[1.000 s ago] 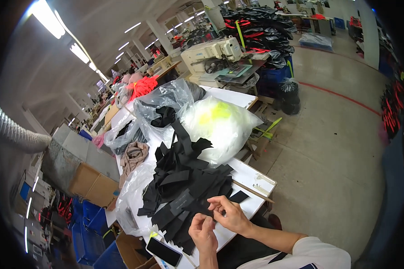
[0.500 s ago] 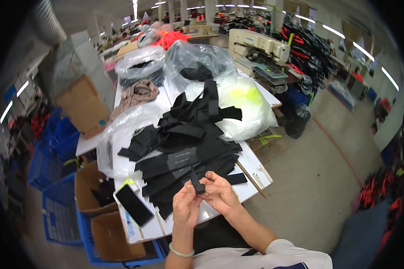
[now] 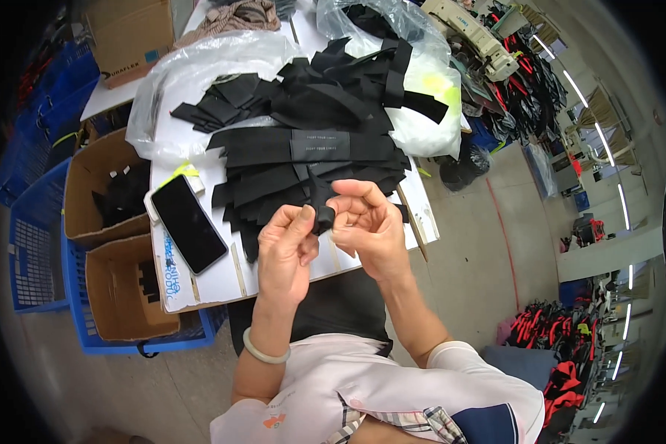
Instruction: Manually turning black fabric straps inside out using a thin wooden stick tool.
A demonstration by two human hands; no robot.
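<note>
My left hand [image 3: 287, 248] and my right hand [image 3: 366, 226] are raised together in front of me, both pinching one small black fabric strip [image 3: 320, 203] between their fingertips. A pale bangle sits on my left wrist. Just beyond the hands, a heap of black fabric strips [image 3: 311, 140] covers the white table [image 3: 207, 277], with one long band lying across the top of it. The strip's lower end is hidden between my fingers.
A black phone [image 3: 187, 223] lies on the table at the left. Clear plastic bags [image 3: 200, 66] and a white bag with yellow inside [image 3: 436, 96] lie behind the heap. Open cardboard boxes [image 3: 118, 288] in blue crates stand at the left. A sewing machine [image 3: 473, 33] is at the far right.
The view has tilted down and closer to the table. My hands have lifted off the heap and come together on one black strip.
</note>
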